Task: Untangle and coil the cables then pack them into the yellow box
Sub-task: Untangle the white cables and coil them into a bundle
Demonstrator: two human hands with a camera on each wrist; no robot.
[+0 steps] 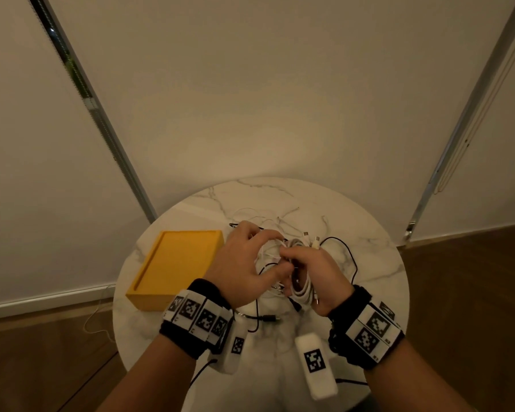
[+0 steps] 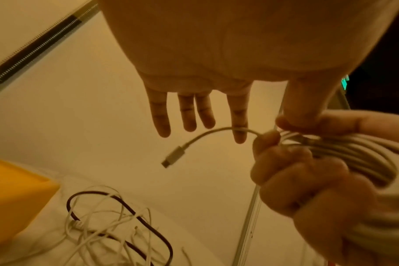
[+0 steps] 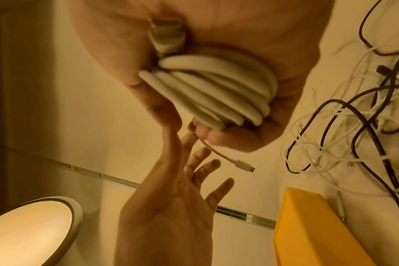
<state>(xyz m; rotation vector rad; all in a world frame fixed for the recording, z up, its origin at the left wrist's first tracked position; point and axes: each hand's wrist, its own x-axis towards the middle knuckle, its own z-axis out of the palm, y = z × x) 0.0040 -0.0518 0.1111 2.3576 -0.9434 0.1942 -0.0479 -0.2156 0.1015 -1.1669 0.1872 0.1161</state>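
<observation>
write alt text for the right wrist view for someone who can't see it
The right hand grips a coiled thick white cable, its short free end with a small white plug sticking out. The left hand is open beside it, fingers spread. A tangle of thin white and dark cables and a yellow box lie beyond.

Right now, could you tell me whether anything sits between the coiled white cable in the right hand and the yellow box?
Only the left hand, open beside the coil, lies between it and the yellow box. The box's top shows nothing inside, and the loose tangle lies beyond, off that path.
</observation>
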